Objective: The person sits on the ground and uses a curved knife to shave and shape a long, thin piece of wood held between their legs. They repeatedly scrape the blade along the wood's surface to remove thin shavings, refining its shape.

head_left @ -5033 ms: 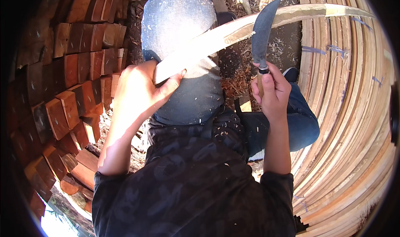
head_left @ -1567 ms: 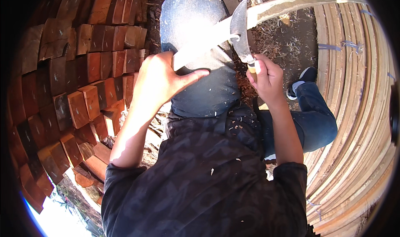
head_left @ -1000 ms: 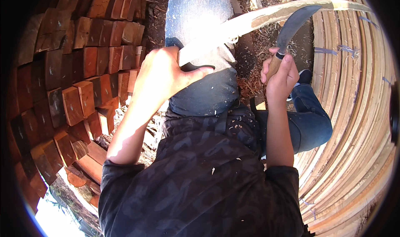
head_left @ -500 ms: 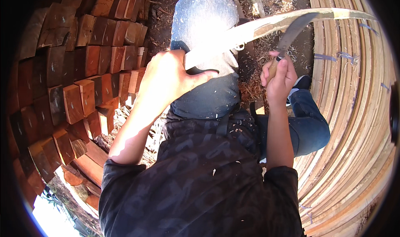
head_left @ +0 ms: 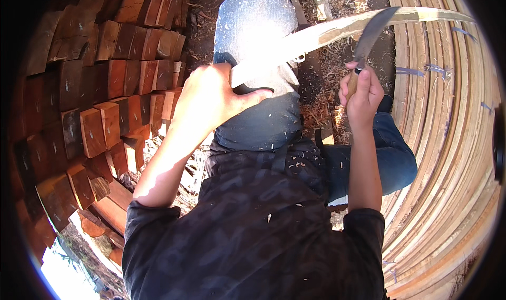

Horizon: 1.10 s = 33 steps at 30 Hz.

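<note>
A long pale wooden strip [head_left: 327, 32] lies across my raised jeans-clad leg [head_left: 253, 15] and reaches away to the right. My left hand [head_left: 205, 97] grips its near end against the leg, fingers hidden and thumb sticking out to the side. Bright sunlight washes out that part of the wood. In my right hand [head_left: 365, 97] is a knife [head_left: 371, 36] with a wooden handle and a broad, curved dark blade. My fingers wrap round the handle. The blade points up and overlaps the strip in view; whether it touches the wood I cannot tell.
Stacked reddish-brown wood blocks [head_left: 95, 131] form a wall close on my left. Long sawn wooden strips [head_left: 421, 142], some tied with purplish bands, lie bundled along my right. Wood shavings [head_left: 327, 110] litter the ground between, beside my bent right leg [head_left: 390, 158].
My right hand has moved a little to the right with the knife, and its blade stands slightly steeper. My left hand still holds the strip's end in nearly the same place.
</note>
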Available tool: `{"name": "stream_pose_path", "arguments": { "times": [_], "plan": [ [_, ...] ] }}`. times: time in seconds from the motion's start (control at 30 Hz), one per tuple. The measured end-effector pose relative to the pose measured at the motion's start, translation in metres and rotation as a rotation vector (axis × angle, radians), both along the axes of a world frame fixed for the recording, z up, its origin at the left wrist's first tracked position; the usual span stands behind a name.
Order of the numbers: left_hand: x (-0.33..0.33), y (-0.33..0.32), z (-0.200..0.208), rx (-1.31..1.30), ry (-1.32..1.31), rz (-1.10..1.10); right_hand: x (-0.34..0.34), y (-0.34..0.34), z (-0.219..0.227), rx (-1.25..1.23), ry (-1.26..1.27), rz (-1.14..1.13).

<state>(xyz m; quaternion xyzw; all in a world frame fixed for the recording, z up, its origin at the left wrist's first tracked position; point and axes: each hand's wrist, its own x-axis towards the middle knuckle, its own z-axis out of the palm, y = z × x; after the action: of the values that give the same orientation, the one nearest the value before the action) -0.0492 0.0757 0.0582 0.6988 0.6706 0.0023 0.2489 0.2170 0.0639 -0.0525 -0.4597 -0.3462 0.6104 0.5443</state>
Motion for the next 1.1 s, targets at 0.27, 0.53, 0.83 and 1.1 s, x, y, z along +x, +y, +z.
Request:
{"name": "stream_pose_path", "arguments": {
  "times": [0.27, 0.53, 0.83, 1.1],
  "plan": [
    [-0.001, -0.002, -0.004, 0.017, 0.008, -0.008, -0.023, -0.011, -0.003, -0.007, -0.011, 0.012],
    [-0.001, 0.0, 0.0, -0.044, 0.019, 0.012, -0.011, -0.006, -0.002, 0.016, 0.043, -0.264],
    [0.004, 0.0, 0.004, 0.033, 0.002, -0.01, -0.013, -0.013, -0.002, 0.047, -0.211, 0.125],
    [0.0, -0.002, -0.005, 0.063, -0.03, -0.018, -0.016, -0.01, 0.002, 0.045, -0.197, 0.142]
  ]
}}
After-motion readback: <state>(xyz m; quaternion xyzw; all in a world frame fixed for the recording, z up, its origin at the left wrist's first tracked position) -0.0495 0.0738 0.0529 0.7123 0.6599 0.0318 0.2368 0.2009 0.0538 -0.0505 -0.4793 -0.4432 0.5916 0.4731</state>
